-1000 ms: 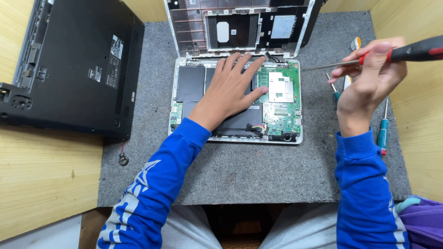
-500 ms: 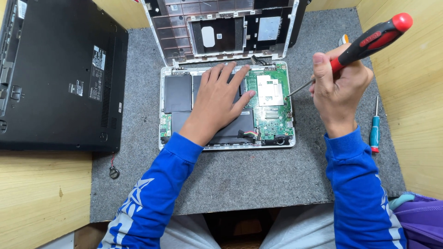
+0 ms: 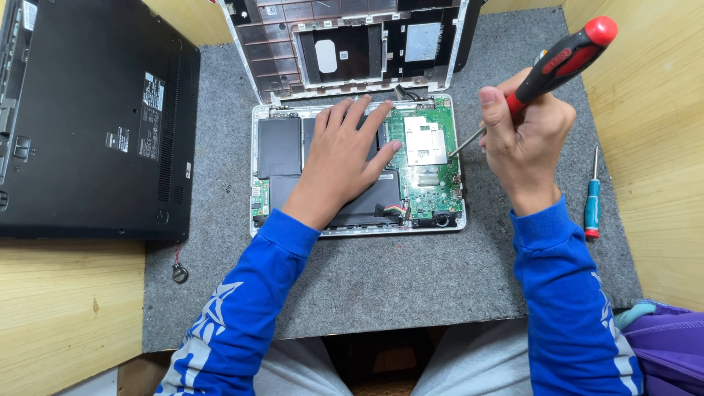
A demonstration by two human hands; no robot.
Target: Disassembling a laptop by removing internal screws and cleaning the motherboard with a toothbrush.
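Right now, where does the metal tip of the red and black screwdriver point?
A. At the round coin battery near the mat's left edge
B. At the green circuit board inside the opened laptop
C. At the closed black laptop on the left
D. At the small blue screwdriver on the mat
B: the right hand holds the red and black screwdriver with its tip at the right side of the green circuit board, while the left hand lies flat on the opened laptop.

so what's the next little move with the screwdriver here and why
Probably lower the tip the last bit onto the green circuit board and seat it in a screw. The right hand holds the red-handled screwdriver tilted, its tip at the board's right edge, while the left hand lies flat on the black battery, steadying the opened laptop.
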